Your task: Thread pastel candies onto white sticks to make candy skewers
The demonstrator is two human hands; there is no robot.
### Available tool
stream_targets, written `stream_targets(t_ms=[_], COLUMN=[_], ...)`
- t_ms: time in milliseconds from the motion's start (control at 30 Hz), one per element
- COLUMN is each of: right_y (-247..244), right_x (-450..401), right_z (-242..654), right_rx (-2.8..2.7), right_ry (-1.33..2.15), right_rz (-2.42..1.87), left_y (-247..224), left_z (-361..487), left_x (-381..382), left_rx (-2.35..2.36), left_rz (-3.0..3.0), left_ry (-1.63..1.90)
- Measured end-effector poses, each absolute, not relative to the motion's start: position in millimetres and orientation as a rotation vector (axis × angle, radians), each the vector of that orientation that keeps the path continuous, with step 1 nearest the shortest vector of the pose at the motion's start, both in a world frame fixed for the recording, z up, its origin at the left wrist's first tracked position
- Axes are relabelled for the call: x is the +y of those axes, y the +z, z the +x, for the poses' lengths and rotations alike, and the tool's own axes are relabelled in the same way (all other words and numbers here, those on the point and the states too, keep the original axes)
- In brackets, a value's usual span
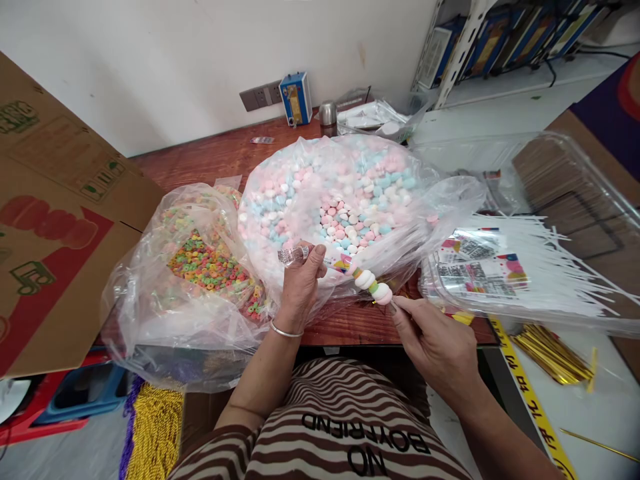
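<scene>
My left hand [301, 283] is closed round a clear printed plastic sleeve [293, 255]; a silvery bangle circles that wrist. My right hand [437, 347] pinches the near end of a skewer [373, 285] strung with white and pink marshmallows and coloured cereal rings. The skewer's far end meets the sleeve's printed end by my left hand; how far it reaches inside is hard to see. Just beyond my hands sits a big clear bag of pastel marshmallows [345, 220]. Left of it, another open bag holds colourful cereal rings [207, 263].
On the right, a clear plastic tray [505, 310] bears white sticks [560, 267] and printed sleeves [483, 263]. Gold twist ties [554, 353] lie below it. A cardboard box [60, 220] stands at left. A metal flask [328, 119] and blue box [295, 99] stand by the wall.
</scene>
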State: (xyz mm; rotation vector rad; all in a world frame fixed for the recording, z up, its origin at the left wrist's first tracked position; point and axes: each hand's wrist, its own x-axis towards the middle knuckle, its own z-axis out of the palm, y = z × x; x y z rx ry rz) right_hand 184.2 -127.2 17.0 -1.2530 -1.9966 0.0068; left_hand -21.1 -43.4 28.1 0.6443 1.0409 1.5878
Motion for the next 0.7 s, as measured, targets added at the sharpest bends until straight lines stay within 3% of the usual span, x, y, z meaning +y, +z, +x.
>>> stream_targets(t_ms=[267,533,600,700], right_y=[14,-1,-2,2], right_x=[-130,-130,-130,-129], right_z=[172,155,154,151], right_rx=[-1.889,-1.956,-1.966,-1.864], right_ry=[0.288,-0.235,-0.083,0.486], right_rz=[-1.189,-1.231,-1.219,-1.231], left_y=[38,54,55,53], left_z=[-10,9,10,11], left_x=[-45,-48,-48,-49], left_rx=[0.758,0.745,0.754,0.723], left_rz=[0.627,0.291,0.279,0.308], left_ry=[1.583,1.572,1.564,1.525])
